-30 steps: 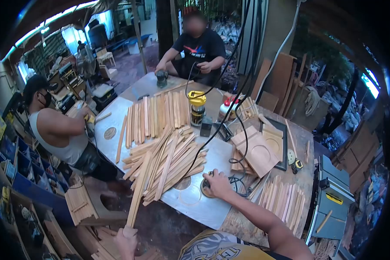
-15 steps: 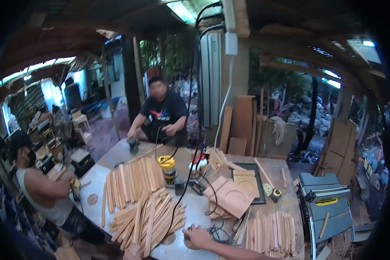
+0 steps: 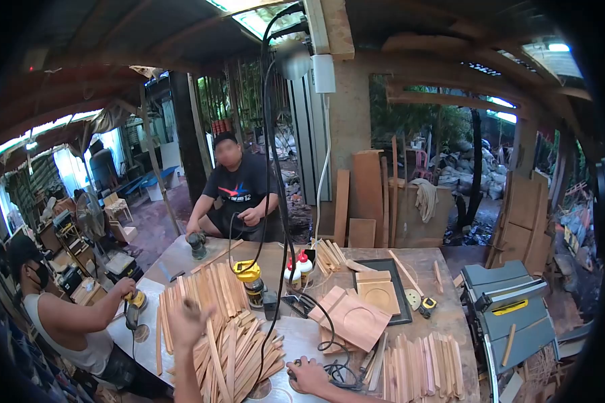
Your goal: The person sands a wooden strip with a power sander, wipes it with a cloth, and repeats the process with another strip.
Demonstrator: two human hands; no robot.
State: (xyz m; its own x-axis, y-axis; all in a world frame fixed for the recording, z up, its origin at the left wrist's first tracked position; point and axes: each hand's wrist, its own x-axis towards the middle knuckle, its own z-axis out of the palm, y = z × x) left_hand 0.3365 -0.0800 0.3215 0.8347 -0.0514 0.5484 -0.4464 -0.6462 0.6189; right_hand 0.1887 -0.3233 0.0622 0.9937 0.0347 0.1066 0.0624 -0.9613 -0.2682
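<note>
My left hand (image 3: 189,326) is raised over the pile of thin wooden strips (image 3: 232,359), its fingers blurred by motion. I cannot tell whether it holds anything. My right hand (image 3: 310,376) rests low on the table, fingers curled over a small dark object (image 3: 293,368) mostly hidden beneath them. A coil of dark cable (image 3: 343,376) lies right beside that hand. Neater rows of strips lie behind the pile (image 3: 205,292) and to the right of my right hand (image 3: 423,366).
Square wooden panels (image 3: 353,316), a black tray (image 3: 405,305), a tape measure (image 3: 427,307), glue bottles (image 3: 297,269) and a yellow-topped tool (image 3: 249,274) stand on the table (image 3: 420,265). Cables hang over it. Two people hold sanders (image 3: 197,245) (image 3: 136,305). A grey folding bench (image 3: 511,316) stands right.
My left hand has risen from the bottom edge to above the strips. My right hand stays low on the table. The person at left has shifted the yellow sander, and my view has turned slightly.
</note>
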